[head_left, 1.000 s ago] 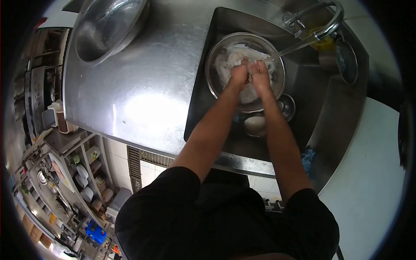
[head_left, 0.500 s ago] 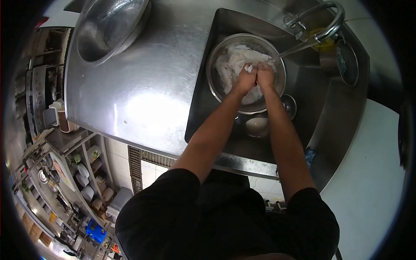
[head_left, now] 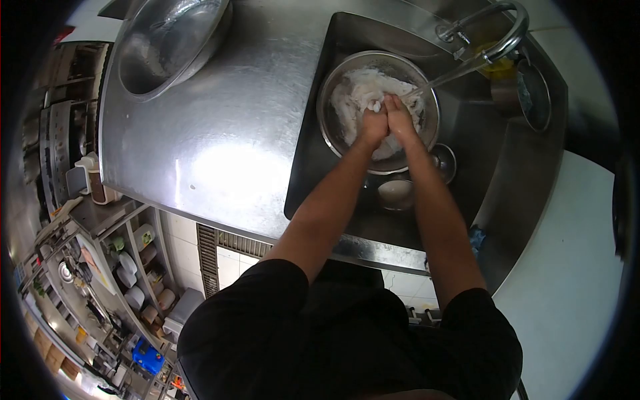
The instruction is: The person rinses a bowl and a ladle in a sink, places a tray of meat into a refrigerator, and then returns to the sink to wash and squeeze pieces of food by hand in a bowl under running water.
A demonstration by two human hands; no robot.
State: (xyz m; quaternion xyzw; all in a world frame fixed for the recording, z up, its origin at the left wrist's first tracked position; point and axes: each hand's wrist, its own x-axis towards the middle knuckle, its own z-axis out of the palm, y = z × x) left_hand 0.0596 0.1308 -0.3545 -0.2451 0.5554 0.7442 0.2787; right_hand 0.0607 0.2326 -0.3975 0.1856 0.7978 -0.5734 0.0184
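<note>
My left hand point(head_left: 375, 127) is closed around a soft white piece point(head_left: 375, 106), whose end pokes out above the fist. Against its side lies my right hand point(head_left: 399, 120), with fingers stretched out and pressed along the left. Both are over a steel bowl point(head_left: 325, 120) standing in the sink. Soft, wet, whitish food point(head_left: 353, 97) fills much of the bowl; its kind I cannot make out. From the faucet point(head_left: 517, 40) a stream of water runs down into the bowl beside my right hand.
The sink point(head_left: 467, 200) also holds a small pale bowl point(head_left: 396, 194) and a round metal piece point(head_left: 445, 163). A metal strainer point(head_left: 535, 97) stands at the sink's right. On the steel counter point(head_left: 253, 133) a large steel basin point(head_left: 177, 50) is at upper left.
Both hands have shifted slightly left. My right hand's fingers have gone from curled to stretched out along the left hand. The white food has shifted in the bowl.
</note>
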